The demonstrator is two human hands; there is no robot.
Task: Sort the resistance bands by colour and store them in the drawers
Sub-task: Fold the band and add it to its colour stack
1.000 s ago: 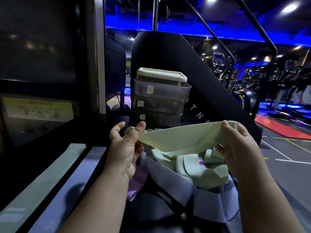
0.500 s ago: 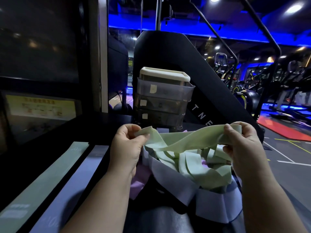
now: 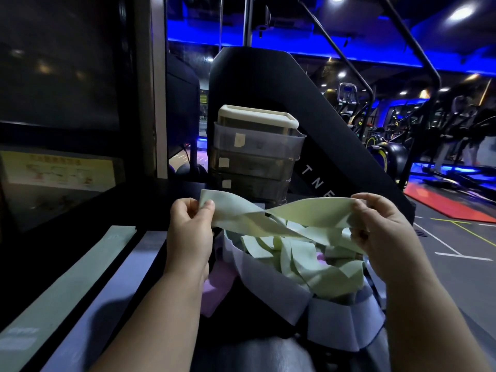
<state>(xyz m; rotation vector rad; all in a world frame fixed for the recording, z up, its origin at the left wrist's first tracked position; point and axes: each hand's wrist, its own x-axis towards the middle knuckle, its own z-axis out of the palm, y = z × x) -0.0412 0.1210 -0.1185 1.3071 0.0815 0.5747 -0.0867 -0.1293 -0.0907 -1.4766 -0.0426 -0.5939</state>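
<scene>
Resistance band (image 3: 281,213) — pale green, wide, flat and matte. It is held stretched between both hands, raised above the heap of bands (image 3: 308,264) and in front of the drawer unit (image 3: 255,154). There is one twist near its middle; it narrows there and fans out broad toward each end.

The left hand (image 3: 190,232) pinches the left end between the thumb and curled fingers. The right hand (image 3: 381,226) grips the right end, thumb on top and fingers curled beneath.

The heap is mostly pale green bands, loosely tangled, with a trace of pink among them. A grey-lilac band (image 3: 271,277) is draped along its near edge. A pink band (image 3: 217,291) hangs beside the left wrist.

The drawer unit has three translucent grey drawers under a cream top, with a pale label on each front. It stands just behind the heap.

At the left of the bench (image 3: 150,210) lie a flat green band (image 3: 67,285) and a flat grey band (image 3: 107,304) — laid out straight, side by side, with a dark gap between them.
</scene>
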